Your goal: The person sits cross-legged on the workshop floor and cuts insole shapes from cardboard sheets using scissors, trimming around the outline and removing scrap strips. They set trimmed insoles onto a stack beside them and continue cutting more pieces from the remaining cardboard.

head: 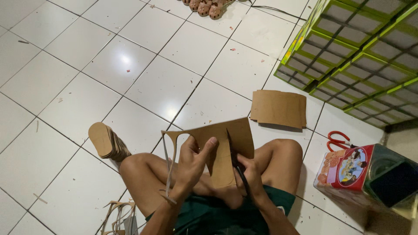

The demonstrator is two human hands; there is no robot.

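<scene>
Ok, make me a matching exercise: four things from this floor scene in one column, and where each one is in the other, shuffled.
Things:
1. cardboard sheet
2. stack of cutouts
3. red-handled scissors
4. sandals

Places:
A. top edge of the view
B. beside the tin
C. held in the left hand
D. floor by the left knee

Pairs: 1-C, 2-D, 3-B, 4-A

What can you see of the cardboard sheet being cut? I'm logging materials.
The cardboard sheet is thin, brown and flat-looking, held roughly upright above the person's lap. Its left side is already cut away, leaving a narrow strip that dangles down. The left hand grips it from the front; the right hand works dark scissors into its right part.
</scene>
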